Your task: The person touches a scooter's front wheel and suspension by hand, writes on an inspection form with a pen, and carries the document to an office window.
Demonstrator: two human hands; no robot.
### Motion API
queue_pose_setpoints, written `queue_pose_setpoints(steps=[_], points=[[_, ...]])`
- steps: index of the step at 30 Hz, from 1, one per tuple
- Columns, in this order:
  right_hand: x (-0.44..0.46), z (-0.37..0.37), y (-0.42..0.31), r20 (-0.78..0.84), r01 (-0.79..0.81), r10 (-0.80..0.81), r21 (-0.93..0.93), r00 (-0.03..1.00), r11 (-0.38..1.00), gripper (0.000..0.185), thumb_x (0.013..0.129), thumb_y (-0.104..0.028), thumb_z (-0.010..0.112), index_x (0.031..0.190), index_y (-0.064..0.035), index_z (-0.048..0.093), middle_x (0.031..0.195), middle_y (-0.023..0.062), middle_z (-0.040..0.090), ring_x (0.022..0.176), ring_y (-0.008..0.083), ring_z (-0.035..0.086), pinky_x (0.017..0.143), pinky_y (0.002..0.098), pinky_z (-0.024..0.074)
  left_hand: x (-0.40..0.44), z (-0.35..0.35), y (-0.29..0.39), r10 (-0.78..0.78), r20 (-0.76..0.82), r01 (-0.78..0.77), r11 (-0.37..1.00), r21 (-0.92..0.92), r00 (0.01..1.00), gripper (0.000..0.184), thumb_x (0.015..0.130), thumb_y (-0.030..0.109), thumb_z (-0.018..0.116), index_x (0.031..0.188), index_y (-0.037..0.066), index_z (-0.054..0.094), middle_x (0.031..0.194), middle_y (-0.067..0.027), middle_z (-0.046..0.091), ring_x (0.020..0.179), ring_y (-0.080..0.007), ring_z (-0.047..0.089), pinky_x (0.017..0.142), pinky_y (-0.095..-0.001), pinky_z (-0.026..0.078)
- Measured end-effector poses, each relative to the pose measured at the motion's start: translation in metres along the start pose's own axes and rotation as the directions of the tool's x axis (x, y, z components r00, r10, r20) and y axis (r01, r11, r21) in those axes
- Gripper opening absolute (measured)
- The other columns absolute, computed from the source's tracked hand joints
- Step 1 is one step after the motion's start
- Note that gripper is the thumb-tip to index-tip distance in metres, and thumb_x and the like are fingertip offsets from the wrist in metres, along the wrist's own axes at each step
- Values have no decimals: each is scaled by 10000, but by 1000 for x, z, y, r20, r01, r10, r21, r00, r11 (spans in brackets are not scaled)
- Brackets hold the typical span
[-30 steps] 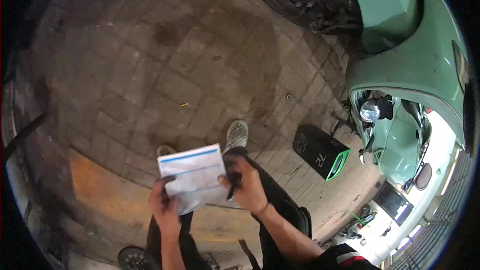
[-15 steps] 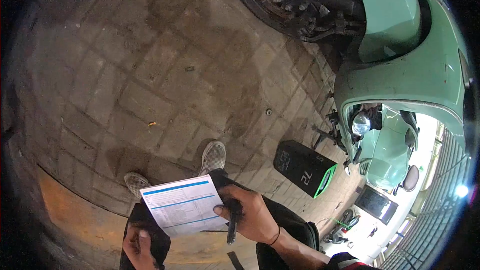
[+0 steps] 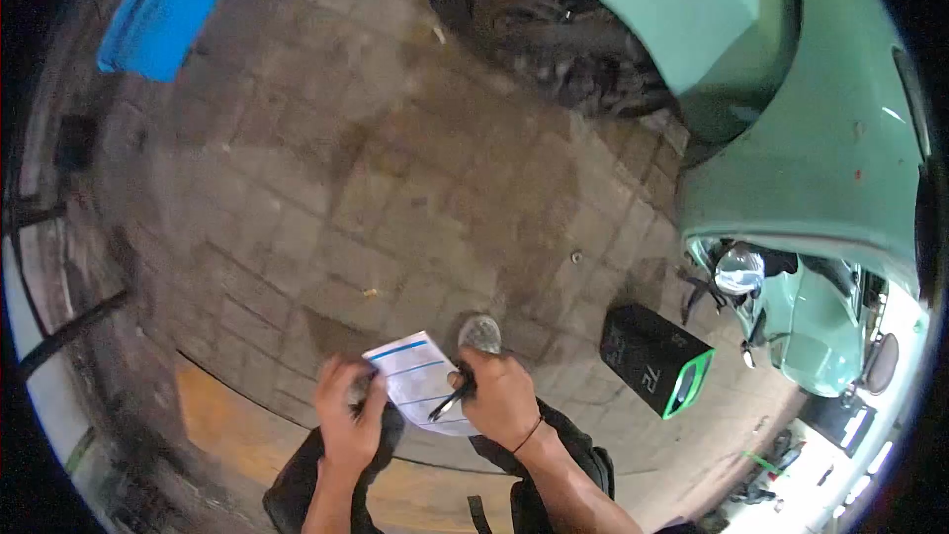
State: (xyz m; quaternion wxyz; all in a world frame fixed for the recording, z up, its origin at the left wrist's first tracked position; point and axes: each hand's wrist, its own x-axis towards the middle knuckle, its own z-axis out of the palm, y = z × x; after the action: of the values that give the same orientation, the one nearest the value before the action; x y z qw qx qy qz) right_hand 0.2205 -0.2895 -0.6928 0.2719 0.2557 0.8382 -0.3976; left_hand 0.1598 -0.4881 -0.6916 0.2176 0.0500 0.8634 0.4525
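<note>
A printed paper form (image 3: 415, 373) with blue bands is held low in front of my legs. My right hand (image 3: 499, 398) grips its right side, thumb on top, and also holds a dark pen (image 3: 450, 403) that slants down to the left across the sheet. At the left edge of the form, my left hand (image 3: 346, 413) is curled, thumb and fingertips coming together on the paper's edge; slight blur covers the fingertips. A shoe (image 3: 479, 333) shows just beyond the form.
To the right on the paved floor (image 3: 297, 188) stands a black box (image 3: 652, 361) with a green-edged end. A pale green scooter (image 3: 811, 158) fills the right side, its wheel (image 3: 534, 30) at the top. A blue object (image 3: 183, 5) lies at upper left.
My left hand has risen from beside my leg to the form's left edge. The pen has swung to point down-left over the sheet. My view has shifted, showing more of the blue object.
</note>
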Motion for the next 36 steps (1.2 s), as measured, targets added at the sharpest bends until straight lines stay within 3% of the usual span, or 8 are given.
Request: queue_pose_setpoints(steps=[2,5,7,13,17,19,32,36], points=[[22,-14,6,-99,34,-24,96,995,995,144,895,-145,683,1009,-56,675,882,249,698,885,489,665,742,547,528,62,13,34,129,37,-130,992,2,991,149,878,59,729,958,-35,647,934,-176,661,855,-341,660,786,-412,505],[48,-55,9,-228,68,-18,214,973,974,154,898,-150,669,1008,-45,692,908,272,706,903,494,674,780,558,536,190,53,92,271,139,-257,960,-110,952,409,972,242,702,1265,-39,652,1338,-248,644,1321,-375,571,1108,-425,426],[73,-74,12,-321,113,-19,279,947,954,154,897,-142,671,1011,-40,687,913,272,708,906,495,676,773,556,536,277,97,124,567,-9,-565,820,-87,824,383,1018,233,652,1283,-43,629,1360,-167,641,1282,-240,566,1091,-366,429],[125,-94,29,-264,95,-127,-130,956,987,194,897,-158,647,1073,-81,672,925,249,714,919,494,674,824,570,532,363,172,183,623,326,-266,668,-695,711,373,1020,195,649,1292,-58,626,1275,-144,694,1226,-200,601,1069,-386,456],[140,-117,32,-249,-48,-25,-283,968,958,242,906,-156,676,1124,-51,682,1028,241,716,1036,482,651,864,533,518,388,178,193,877,147,-597,426,-680,458,329,949,140,737,1231,-18,673,1211,-133,723,1118,-224,651,1004,-405,496],[148,-119,32,-285,-81,-2,-278,958,957,229,908,-151,679,1110,-44,678,1039,251,704,1034,484,648,851,534,516,397,187,188,951,63,-702,268,-660,304,451,903,246,752,1287,37,643,1286,-210,672,1207,-389,622,1044,-465,472],[104,-102,16,-535,-293,205,-83,820,953,162,827,-39,752,972,11,700,838,194,709,740,369,685,680,402,519,386,212,164,888,-316,-838,127,-530,335,464,689,137,896,1098,-3,728,1015,-184,727,922,-368,705,800,-423,558],[97,-104,3,-486,-352,266,-94,832,931,167,837,-52,733,994,-31,680,890,229,710,894,446,687,755,483,532,383,217,162,839,-445,-871,66,-488,313,491,673,136,907,1101,-21,725,993,-187,721,888,-374,703,781,-428,557]])
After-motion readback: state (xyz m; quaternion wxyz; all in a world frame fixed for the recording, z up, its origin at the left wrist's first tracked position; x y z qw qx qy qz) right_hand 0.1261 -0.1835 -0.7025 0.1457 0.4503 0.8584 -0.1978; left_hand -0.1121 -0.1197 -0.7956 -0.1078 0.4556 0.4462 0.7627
